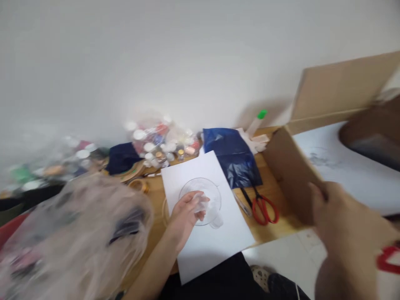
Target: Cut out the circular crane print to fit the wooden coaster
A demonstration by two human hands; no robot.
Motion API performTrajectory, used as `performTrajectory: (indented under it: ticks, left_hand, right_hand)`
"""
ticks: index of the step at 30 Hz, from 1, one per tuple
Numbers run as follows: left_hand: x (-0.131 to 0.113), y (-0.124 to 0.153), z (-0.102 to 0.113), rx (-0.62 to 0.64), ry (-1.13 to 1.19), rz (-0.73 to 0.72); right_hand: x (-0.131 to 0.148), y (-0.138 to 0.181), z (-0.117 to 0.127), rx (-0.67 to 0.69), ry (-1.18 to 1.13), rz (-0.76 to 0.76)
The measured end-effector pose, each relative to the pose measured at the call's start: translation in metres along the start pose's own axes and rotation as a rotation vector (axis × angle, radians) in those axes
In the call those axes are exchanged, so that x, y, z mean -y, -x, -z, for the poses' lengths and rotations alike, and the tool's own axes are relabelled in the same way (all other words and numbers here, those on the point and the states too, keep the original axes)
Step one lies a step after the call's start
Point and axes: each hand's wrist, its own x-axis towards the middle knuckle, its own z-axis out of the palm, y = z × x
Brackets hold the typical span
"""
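Honestly can't read a single word, label, brand or number anywhere here, not on the box [312, 125], the jars [159, 143] or the white sheet [203, 233], way too blurry.

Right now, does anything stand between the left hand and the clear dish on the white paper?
Nothing visible does: the left hand touches the clear dish on the white paper. The red scissors lie apart, to its right.
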Motion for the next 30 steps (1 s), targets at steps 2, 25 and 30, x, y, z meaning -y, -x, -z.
performTrajectory:
  ticks: [2,25,30]
  left_hand:
    - [0.0,-0.001,-0.002,-0.024,-0.028,0.017]
    - [0.004,-0.011,-0.072,0.321,0.084,0.147]
    - [0.009,-0.003,-0.066,0.359,0.003,0.087]
  right_hand:
    - [0.02,0.003,0.01,0.174,0.244,0.001]
    - [0.033,0.011,0.034,-0.04,-0.46,0.141]
    - [0.066,0.046,0.039,0.401,-0.987,0.316]
